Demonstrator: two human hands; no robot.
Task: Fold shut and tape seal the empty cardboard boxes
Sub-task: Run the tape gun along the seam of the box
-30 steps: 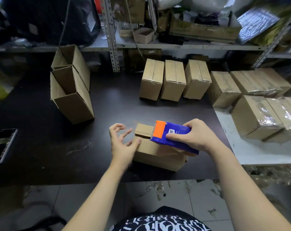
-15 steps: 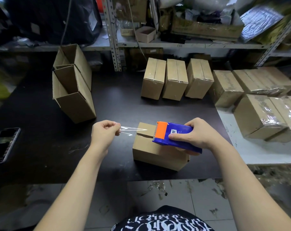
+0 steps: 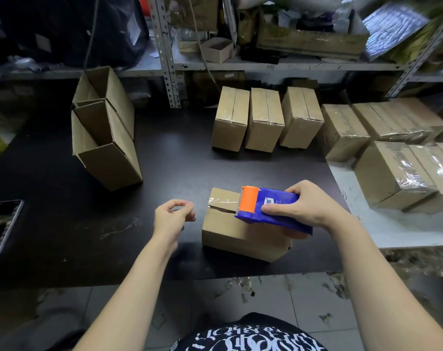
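Observation:
A small cardboard box (image 3: pixel 240 234) lies on the black table (image 3: pixel 177 168) in front of me, its top flaps folded down. My right hand (image 3: pixel 306 209) grips a blue tape dispenser (image 3: pixel 273 211) with an orange head and holds it on the box top. A strip of clear tape (image 3: pixel 221 201) runs from the orange head across the left end of the top. My left hand (image 3: pixel 173 216) hovers just left of the box with fingers loosely curled. It touches nothing, and I see no tape in it.
Two open empty boxes (image 3: pixel 106 138) lean together at the back left. Three taped boxes (image 3: pixel 264 120) stand at the back centre, several more (image 3: pixel 392 173) on the white surface at right. A phone (image 3: pixel 2 226) lies at the table's left edge. Shelving rises behind.
My left hand pulled a strip of tape out to the left, then came back toward the box and let go. The tape now lies on the box's left end. The dispenser barely moved.

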